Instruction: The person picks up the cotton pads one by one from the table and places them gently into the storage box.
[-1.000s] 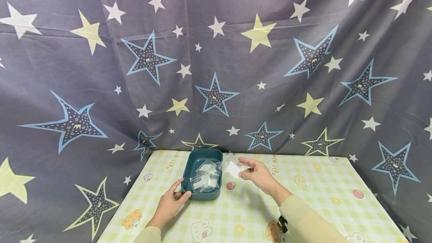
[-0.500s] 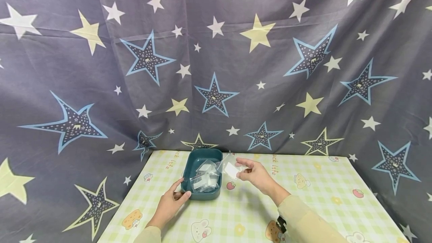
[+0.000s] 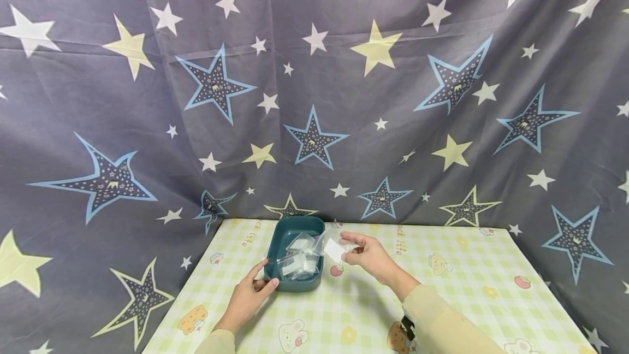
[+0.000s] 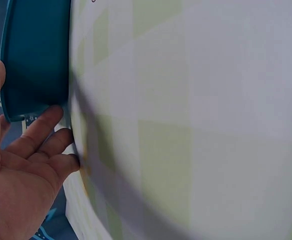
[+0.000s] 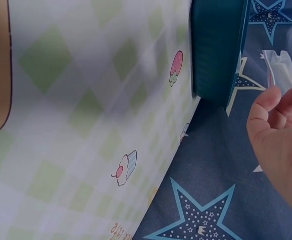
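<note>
A dark teal plastic box [image 3: 300,285] stands near the table's far edge. My left hand [image 3: 247,298] holds its near left corner, thumb on one side and fingers on the other; the left wrist view shows these fingers close against the box wall [image 4: 38,50]. Several small clear plastic bags [image 3: 301,264] with white pieces inside lie in the box. Between thumb and fingers, my right hand [image 3: 377,260] pinches another clear plastic bag [image 3: 334,249] with a flat white piece in it. That bag is raised beside the box's right rim.
The table [image 3: 442,299] wears a green and white checked cover with cartoon prints. Behind it hangs a dark curtain [image 3: 344,97] patterned with stars. A small black object [image 3: 408,327] shows at the right sleeve.
My right hand has shifted slightly left, bringing the clear plastic bag closer to the box's right rim. The left hand and the box stay where they were.
</note>
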### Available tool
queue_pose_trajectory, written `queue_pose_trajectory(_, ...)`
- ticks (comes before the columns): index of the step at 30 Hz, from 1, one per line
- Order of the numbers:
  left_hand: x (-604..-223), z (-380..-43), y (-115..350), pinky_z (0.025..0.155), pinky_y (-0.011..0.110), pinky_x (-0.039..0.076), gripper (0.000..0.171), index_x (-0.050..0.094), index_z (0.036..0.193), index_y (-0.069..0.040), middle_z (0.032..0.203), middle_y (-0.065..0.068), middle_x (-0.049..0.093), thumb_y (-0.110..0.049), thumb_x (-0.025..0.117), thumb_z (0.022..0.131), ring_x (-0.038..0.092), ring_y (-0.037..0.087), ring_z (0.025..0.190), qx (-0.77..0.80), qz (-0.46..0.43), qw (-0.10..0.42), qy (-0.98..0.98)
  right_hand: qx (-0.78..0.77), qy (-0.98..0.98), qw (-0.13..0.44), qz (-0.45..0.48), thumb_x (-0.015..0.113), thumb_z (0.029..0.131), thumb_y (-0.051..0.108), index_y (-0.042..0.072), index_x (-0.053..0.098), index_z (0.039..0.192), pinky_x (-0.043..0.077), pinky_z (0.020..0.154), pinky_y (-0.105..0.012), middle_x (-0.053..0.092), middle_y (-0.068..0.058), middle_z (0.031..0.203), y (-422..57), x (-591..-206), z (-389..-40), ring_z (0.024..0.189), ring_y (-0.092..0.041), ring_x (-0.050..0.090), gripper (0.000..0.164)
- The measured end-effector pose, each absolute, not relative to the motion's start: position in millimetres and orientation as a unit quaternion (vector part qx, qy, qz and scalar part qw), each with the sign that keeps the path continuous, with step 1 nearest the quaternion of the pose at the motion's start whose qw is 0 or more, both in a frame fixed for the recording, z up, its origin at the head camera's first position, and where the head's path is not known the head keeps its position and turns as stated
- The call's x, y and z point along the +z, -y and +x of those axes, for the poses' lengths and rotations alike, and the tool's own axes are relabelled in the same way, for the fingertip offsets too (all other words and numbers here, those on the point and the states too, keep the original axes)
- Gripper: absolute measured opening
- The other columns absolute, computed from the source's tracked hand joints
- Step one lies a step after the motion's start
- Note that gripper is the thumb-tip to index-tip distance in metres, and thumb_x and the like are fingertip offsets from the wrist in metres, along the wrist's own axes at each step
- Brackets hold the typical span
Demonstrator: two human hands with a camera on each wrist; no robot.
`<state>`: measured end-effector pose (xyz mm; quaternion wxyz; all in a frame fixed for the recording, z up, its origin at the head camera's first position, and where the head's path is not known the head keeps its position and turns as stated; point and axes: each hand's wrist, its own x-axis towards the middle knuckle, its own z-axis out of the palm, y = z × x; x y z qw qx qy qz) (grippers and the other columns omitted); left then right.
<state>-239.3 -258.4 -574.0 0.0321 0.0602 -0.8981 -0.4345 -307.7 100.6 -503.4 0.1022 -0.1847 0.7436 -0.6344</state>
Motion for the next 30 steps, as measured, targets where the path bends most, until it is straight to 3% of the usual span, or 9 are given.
queue_pose_trajectory(15, -574.5, -240.0, 257.3, 0.093, 0.049, 0.06, 0.073, 0.047, 0.163, -0.022, 0.114, 0.011, 0.082, -0.045, 0.075, 0.1, 0.077, 0.024, 0.106, -0.434, 0.057, 0.034, 0.899, -0.633, -0.743, 0.111, -0.19, 0.077, 0.092, 0.001, 0.001, 0.056, 0.154, 0.057, 0.08, -0.021, 0.062, -0.026, 0.149, -91.6, -503.0, -305.1, 0.09, -0.013, 0.07, 0.065)
queue_pose_trajectory(20, -573.8, -238.8, 256.8, 0.088, 0.044, 0.059, 0.073, 0.047, 0.163, -0.022, 0.11, 0.008, 0.082, -0.044, 0.076, 0.1, 0.076, 0.019, 0.101, -0.435, 0.059, 0.032, 0.898, -0.648, -0.727, 0.132, -0.186, 0.075, 0.093, 0.0, 0.0, 0.054, 0.156, 0.061, 0.087, -0.027, 0.06, -0.026, 0.151, -86.0, -504.7, -304.8, 0.088, -0.017, 0.074, 0.066)
queue_pose_trajectory(24, -573.1, -238.4, 256.5, 0.092, 0.047, 0.059, 0.073, 0.047, 0.163, -0.023, 0.112, 0.01, 0.082, -0.046, 0.075, 0.1, 0.077, 0.022, 0.105, -0.435, 0.06, 0.032, 0.898, -0.664, -0.708, 0.151, -0.186, 0.072, 0.094, -0.003, 0.0, 0.05, 0.158, 0.063, 0.089, -0.032, 0.055, -0.029, 0.155, -81.8, -506.7, -305.3, 0.083, -0.02, 0.079, 0.068)
queue_pose_trajectory(30, -571.8, -239.1, 256.3, 0.097, 0.053, 0.059, 0.073, 0.047, 0.163, -0.021, 0.118, 0.016, 0.081, -0.047, 0.075, 0.1, 0.076, 0.031, 0.113, -0.432, 0.053, 0.04, 0.899, -0.667, -0.702, 0.156, -0.196, 0.071, 0.094, -0.004, -0.001, 0.048, 0.159, 0.064, 0.081, -0.031, 0.052, -0.032, 0.156, -77.1, -506.8, -304.8, 0.079, -0.018, 0.077, 0.069)
